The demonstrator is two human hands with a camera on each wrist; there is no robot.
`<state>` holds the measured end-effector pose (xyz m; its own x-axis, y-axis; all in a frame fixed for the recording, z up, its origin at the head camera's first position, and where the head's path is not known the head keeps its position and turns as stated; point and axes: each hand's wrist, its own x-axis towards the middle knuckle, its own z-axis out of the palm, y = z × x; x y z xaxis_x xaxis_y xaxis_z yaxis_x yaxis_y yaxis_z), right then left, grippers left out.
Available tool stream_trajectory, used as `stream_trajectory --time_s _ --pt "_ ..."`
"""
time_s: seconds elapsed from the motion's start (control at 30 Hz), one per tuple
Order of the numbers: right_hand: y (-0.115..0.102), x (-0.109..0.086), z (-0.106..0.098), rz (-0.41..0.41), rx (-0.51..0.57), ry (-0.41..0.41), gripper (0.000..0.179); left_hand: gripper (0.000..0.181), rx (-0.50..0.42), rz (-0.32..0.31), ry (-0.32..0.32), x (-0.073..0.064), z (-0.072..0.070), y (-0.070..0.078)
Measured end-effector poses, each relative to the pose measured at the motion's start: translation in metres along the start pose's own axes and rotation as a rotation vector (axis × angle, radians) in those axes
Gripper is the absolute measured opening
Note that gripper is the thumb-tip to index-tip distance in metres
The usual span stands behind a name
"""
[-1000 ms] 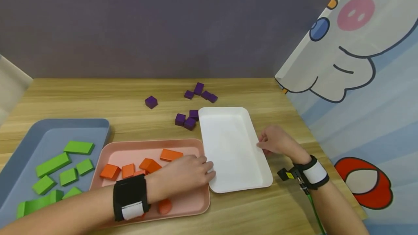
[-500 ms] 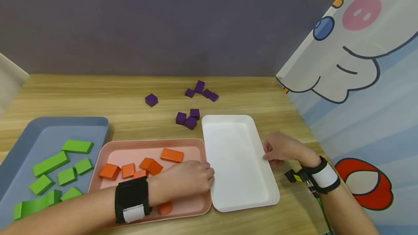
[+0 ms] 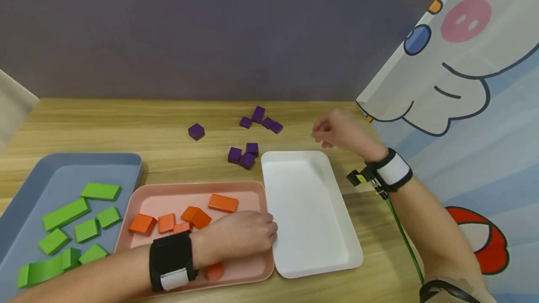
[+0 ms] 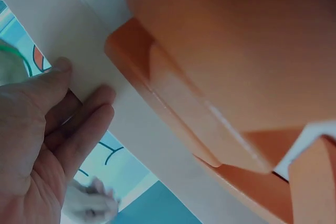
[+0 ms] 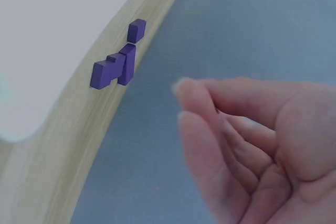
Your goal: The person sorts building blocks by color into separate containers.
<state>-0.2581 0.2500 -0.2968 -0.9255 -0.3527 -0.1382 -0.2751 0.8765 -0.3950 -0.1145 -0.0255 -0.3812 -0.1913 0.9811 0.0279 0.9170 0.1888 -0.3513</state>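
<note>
My left hand (image 3: 252, 233) reaches across the pink tray (image 3: 168, 190), its fingertips right at the left rim of the white tray (image 3: 309, 214). In the left wrist view, the thumb and fingers (image 4: 86, 135) are relaxed and slightly apart, their tips overlapping a pale tray wall. My right hand (image 3: 343, 132) is beyond the white tray's far right corner, with nothing in its grasp. Its thumb and index finger curve loosely, tips close together, in the right wrist view. Several purple blocks (image 3: 247, 160) lie on the table, left of this hand and behind the white tray.
Orange blocks (image 3: 223, 203) and a round orange piece lie in the pink tray. To its left, a blue-grey tray (image 3: 56, 165) holds several green blocks (image 3: 65, 214). A grey panel (image 3: 189, 36) rises behind the wooden table (image 3: 101, 120); a printed curtain hangs at the right.
The white tray shifted toward me and slightly right, then stopped. My right hand left its right side and moved forward and left past its far corner. My left hand stayed nearly still.
</note>
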Motion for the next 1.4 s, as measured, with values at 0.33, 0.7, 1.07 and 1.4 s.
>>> stream_trajectory --time_s 0.33,0.7,1.07,1.4 --pt "-0.006 0.087 0.028 0.008 -0.151 -0.027 0.020 0.009 0.022 0.018 0.014 -0.002 0.002 -0.002" --pt "-0.004 0.126 0.066 0.094 -0.307 -0.081 0.027 0.011 -0.018 0.023 0.018 0.001 0.003 -0.003" --pt "-0.008 0.138 0.076 0.078 -0.298 -0.039 0.028 0.010 0.008 0.032 0.006 0.002 0.003 -0.004" --pt "-0.001 0.121 0.066 0.000 -0.189 0.020 0.025 0.012 0.004 0.024 0.024 0.000 0.002 -0.003"
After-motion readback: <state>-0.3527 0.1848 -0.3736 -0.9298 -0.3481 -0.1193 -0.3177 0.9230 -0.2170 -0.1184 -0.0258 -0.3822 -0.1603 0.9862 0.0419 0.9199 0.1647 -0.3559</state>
